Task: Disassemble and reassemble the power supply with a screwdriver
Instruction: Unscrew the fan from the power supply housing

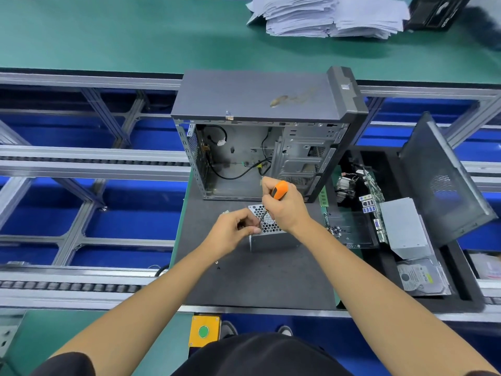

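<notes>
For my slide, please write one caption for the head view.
Right hand drives an orange screwdriver into the power supply; left hand steadies its tip.

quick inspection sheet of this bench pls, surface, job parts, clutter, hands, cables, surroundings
surface: dark mat on a conveyor line.
job's things: power supply on the mat, mesh face up; orange-handled screwdriver tip down at its left edge.
clutter: motherboard, hard drive, loose screws.
grippers: right hand grips the screwdriver; left hand pinches at the tip, what it holds too small to tell.
cables: black leads inside the open computer case.
surroundings: paper stack on green bench, yellow button box.
</notes>
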